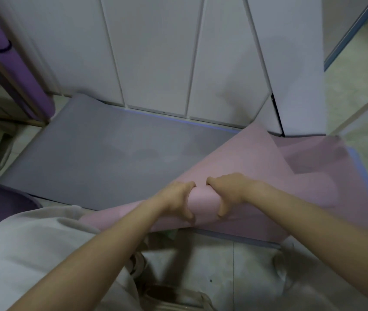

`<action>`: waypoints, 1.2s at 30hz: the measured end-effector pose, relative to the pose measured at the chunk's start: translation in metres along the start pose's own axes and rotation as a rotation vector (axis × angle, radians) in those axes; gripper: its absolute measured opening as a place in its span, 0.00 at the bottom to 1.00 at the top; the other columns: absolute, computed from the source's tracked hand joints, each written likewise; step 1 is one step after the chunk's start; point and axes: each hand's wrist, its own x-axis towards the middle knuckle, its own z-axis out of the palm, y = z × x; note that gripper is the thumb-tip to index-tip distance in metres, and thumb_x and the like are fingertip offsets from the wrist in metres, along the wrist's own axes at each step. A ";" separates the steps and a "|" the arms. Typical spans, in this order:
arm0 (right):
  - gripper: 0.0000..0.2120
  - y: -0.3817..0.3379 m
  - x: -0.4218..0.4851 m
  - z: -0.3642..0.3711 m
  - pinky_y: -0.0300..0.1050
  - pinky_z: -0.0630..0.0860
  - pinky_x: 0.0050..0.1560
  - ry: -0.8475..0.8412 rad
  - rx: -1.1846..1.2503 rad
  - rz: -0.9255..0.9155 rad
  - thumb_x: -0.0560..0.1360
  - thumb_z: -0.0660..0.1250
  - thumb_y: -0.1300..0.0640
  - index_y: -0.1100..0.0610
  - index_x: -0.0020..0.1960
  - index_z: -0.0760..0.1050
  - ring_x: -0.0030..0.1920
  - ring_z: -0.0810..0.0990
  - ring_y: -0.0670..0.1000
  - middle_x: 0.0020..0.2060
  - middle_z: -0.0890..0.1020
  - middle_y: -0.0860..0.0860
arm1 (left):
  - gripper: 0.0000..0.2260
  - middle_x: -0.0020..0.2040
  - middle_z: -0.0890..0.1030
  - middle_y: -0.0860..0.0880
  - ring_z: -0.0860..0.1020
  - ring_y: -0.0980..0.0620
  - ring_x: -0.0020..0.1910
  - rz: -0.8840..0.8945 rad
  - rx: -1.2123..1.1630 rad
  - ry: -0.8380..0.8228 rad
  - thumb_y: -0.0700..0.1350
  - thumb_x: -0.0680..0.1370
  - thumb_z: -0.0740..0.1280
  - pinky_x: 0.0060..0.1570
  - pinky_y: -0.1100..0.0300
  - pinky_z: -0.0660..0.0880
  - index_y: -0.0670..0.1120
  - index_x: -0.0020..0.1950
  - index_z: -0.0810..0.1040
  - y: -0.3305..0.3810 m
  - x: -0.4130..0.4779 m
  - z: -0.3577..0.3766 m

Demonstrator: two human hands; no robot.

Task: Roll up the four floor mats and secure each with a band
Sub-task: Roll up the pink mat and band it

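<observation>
Both hands, left hand (176, 199) and right hand (230, 194), are clasping the pink mat (203, 199), fingers curling round its rolled near edge; a grey mat (111, 153) is lying flat to the left. A banded purple roll (1, 48) is leaning far left.

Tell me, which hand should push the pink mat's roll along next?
Probably both: the left hand and right hand grip the pink mat side by side. Neither is clearly better placed.
</observation>
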 end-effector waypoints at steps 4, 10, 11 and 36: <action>0.32 -0.015 -0.017 0.015 0.46 0.62 0.44 0.246 -0.231 0.034 0.66 0.73 0.45 0.59 0.60 0.64 0.55 0.77 0.57 0.56 0.76 0.55 | 0.32 0.59 0.77 0.49 0.75 0.49 0.57 0.046 -0.080 -0.166 0.51 0.63 0.80 0.54 0.63 0.70 0.48 0.63 0.71 -0.002 0.008 -0.014; 0.28 -0.024 -0.014 0.027 0.45 0.62 0.42 0.315 -0.147 0.075 0.67 0.72 0.49 0.59 0.59 0.64 0.53 0.77 0.56 0.54 0.76 0.56 | 0.34 0.62 0.76 0.47 0.74 0.47 0.59 0.048 -0.066 -0.162 0.52 0.64 0.79 0.58 0.58 0.71 0.47 0.65 0.68 -0.008 0.002 -0.005; 0.28 -0.022 -0.011 0.026 0.45 0.63 0.42 0.303 -0.113 0.072 0.67 0.72 0.49 0.59 0.59 0.64 0.53 0.78 0.57 0.54 0.77 0.56 | 0.34 0.62 0.75 0.47 0.74 0.47 0.59 0.040 -0.077 -0.138 0.52 0.65 0.78 0.58 0.56 0.71 0.47 0.66 0.67 -0.009 0.000 -0.002; 0.33 -0.022 -0.020 0.009 0.46 0.65 0.46 0.174 -0.323 0.011 0.67 0.75 0.49 0.61 0.62 0.62 0.56 0.76 0.55 0.58 0.73 0.57 | 0.31 0.58 0.78 0.48 0.76 0.46 0.56 0.023 0.033 -0.081 0.57 0.63 0.78 0.49 0.61 0.70 0.47 0.61 0.72 0.004 0.006 -0.008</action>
